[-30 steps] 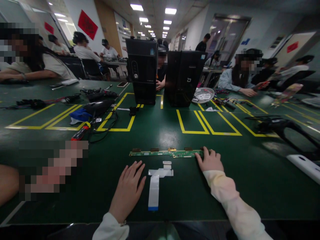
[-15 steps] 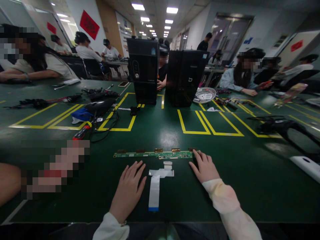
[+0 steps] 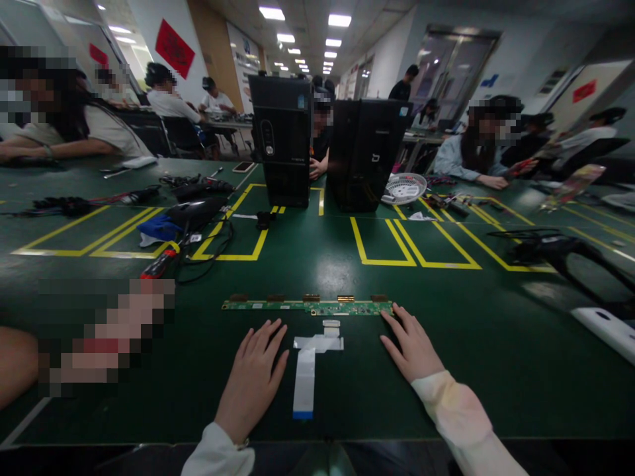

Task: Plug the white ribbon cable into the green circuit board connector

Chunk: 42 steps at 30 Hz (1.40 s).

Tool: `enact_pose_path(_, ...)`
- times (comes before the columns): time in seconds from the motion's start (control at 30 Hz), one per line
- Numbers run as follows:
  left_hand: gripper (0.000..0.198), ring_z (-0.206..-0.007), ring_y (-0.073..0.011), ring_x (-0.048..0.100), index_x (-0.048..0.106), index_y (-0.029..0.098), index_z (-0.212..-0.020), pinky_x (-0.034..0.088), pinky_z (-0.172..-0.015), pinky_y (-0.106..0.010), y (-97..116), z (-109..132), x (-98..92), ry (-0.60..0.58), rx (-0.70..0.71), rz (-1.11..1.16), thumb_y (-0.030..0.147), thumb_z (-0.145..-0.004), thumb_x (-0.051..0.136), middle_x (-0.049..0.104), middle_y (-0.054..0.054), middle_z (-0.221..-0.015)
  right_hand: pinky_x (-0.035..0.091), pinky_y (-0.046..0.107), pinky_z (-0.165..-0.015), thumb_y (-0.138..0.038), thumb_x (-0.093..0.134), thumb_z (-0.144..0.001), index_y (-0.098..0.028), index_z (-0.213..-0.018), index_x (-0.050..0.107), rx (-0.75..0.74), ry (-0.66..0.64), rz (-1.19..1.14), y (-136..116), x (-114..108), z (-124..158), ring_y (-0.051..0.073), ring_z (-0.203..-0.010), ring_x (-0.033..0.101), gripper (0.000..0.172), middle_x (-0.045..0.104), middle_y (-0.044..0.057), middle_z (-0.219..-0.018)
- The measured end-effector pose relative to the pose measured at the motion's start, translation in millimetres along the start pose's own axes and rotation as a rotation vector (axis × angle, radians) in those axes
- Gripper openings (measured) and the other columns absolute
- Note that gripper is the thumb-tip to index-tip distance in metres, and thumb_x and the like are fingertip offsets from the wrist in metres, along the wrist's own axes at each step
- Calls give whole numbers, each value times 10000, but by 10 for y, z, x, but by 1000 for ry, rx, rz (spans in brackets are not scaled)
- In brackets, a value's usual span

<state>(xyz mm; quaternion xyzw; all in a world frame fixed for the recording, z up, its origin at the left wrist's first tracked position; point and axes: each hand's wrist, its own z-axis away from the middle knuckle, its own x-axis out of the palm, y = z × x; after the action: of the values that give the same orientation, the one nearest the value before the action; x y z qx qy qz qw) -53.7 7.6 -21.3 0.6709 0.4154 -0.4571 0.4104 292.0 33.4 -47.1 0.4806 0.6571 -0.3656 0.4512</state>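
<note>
A long, narrow green circuit board [image 3: 297,307] lies across the table, with several copper-coloured tabs along its far edge. My right hand [image 3: 414,344] rests palm down at the board's right end, fingers stretched, the fingertips at its edge. Palm down on the table, my left hand [image 3: 255,373] has its fingers spread and holds nothing. Between the hands lies a folded white flat ribbon cable [image 3: 304,383] with a blue end towards me. Its small connector end [image 3: 331,324] sits just below the board.
Two black computer towers [image 3: 282,142] stand at the back. Yellow tape outlines [image 3: 417,264] mark the green table [image 3: 357,410]. Left are a red-and-black handled tool [image 3: 159,264], cables and a co-worker's arm [image 3: 17,363]. Right are a white basket [image 3: 404,189] and a black frame-like object [image 3: 570,248].
My right hand has slid slightly right and down along the end of the circuit board. My left hand stays in place. The whole view has shifted a little.
</note>
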Motion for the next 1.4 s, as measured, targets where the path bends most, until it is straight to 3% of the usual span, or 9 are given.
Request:
enact_pose_path(0.43,461,-1330,-244,395,450,212,-1361,322,-1098,-497,-1,-10,-10,-3,3,-2,382,-939,376,486,-76,-1409,354,475,-1073,-347,396,-938,-147,-1319,493,-245,-55,-65,46,-265,-182,266,-1319,365,441,398,156,-1416)
enact_pose_path(0.7,444,-1328,-234,399,459,212,-1350,321,-1100,-495,-3,-19,-14,-2,5,-9,363,-940,379,489,-74,-1406,444,446,-998,-329,425,-925,-107,-1317,453,-154,58,-142,28,-124,-202,257,-1202,461,452,476,179,-1286)
enact_pose_path(0.87,446,-1318,-259,411,472,214,-1341,346,-1079,-516,34,-15,-11,12,4,-9,377,-931,403,500,-83,-1393,444,452,-992,-319,424,-923,-126,-1318,447,-134,50,-135,42,-108,-188,262,-1178,467,440,483,163,-1268)
enact_pose_path(1.1,415,-1336,-246,377,448,260,-1351,349,-1078,-523,400,-65,-75,9,152,75,296,-939,404,500,-48,-1390,434,450,-996,-322,414,-926,-123,-1318,457,-122,31,-130,26,-130,-189,264,-1180,458,442,477,164,-1278)
enact_pose_path(1.4,420,-1237,-232,483,446,212,-1333,392,-1057,-471,852,-235,-118,-63,233,132,284,-920,455,519,-74,-1361,396,469,-1031,-334,428,-914,-143,-1305,495,-163,21,-148,13,-152,-228,275,-1249,404,440,441,172,-1319)
